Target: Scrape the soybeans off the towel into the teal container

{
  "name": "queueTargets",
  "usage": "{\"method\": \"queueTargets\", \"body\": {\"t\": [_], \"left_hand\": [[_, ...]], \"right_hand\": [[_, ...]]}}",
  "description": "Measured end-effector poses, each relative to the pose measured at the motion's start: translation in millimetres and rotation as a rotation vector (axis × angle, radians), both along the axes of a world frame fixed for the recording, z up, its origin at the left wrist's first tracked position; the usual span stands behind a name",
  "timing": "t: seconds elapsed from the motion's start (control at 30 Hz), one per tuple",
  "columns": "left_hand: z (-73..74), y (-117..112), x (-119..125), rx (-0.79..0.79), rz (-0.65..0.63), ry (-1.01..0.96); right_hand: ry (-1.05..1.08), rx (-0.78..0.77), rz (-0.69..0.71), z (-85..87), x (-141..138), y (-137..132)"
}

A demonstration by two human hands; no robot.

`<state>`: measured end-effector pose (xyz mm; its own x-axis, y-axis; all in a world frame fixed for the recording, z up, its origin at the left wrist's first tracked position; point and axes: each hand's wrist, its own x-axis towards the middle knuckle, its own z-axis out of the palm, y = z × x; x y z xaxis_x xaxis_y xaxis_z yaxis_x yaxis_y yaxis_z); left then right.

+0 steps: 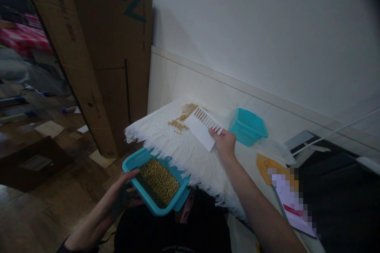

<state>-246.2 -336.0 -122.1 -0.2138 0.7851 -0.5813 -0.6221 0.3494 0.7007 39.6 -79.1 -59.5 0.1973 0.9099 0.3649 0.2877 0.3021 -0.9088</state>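
Observation:
My left hand [127, 185] grips the left rim of a blue plastic basin [157, 210], thumb over the edge. Yellow-brown beans [158, 182] cover the basin's bottom, and its far side tucks under the fringe of a white cloth [190, 154]. In my right hand [224, 142] is a flat white slotted scraper [202, 130], pinched near its right edge. The scraper lies over the cloth with its slotted edge up toward the wall. Just left of it, a loose pile of beans [178, 123] is scattered on the cloth.
A second blue basin [247, 126] stands right of the scraper, by the wall. Further right lie a yellow packet [264, 168], a purple-white package [292, 205] and black items. A tall cardboard box [109, 47] stands at left; cardboard pieces litter the wooden floor [74, 197].

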Motion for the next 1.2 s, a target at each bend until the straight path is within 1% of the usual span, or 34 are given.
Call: {"method": "queueTargets", "body": {"t": [0.13,0.3,0.37,0.5,0.57,0.7,0.8,0.87,1.03,1.2], "left_hand": [[4.1,0.4,1.1,0.004,0.001,-0.006],[8.2,2.8,2.8,-0.019,0.020,0.000],[5.8,3.9,2.6,-0.029,0.029,0.012],[-2.9,4.2,1.5,0.006,0.011,0.015],[-4.9,3.9,1.3,0.016,0.007,0.013],[-3.9,3.5,2.0,0.024,0.008,0.010],[-4.6,3.7,2.7,0.021,0.012,0.010],[-6.2,3.9,3.3,0.036,0.009,0.011],[-9.2,4.2,4.2,0.032,0.014,0.023],[-7.8,4.3,4.2,0.031,0.001,0.024]], "right_hand": [[0.062,-0.021,0.070,-6.1,0.8,-3.7],[0.105,-0.039,0.105,-3.8,-2.7,-11.6],[0.136,-0.043,0.103,-2.0,-4.1,-15.6],[0.170,-0.070,0.128,0.4,-3.9,-21.9],[0.178,-0.081,0.139,1.7,-2.2,-23.0],[0.213,-0.056,0.115,5.7,4.5,-22.0],[0.189,-0.021,0.079,8.4,11.7,-19.6],[0.179,-0.018,0.081,9.6,16.1,-17.5],[0.214,-0.038,0.094,12.5,22.4,-11.0],[0.236,-0.101,0.101,13.4,25.9,-5.0]]}}
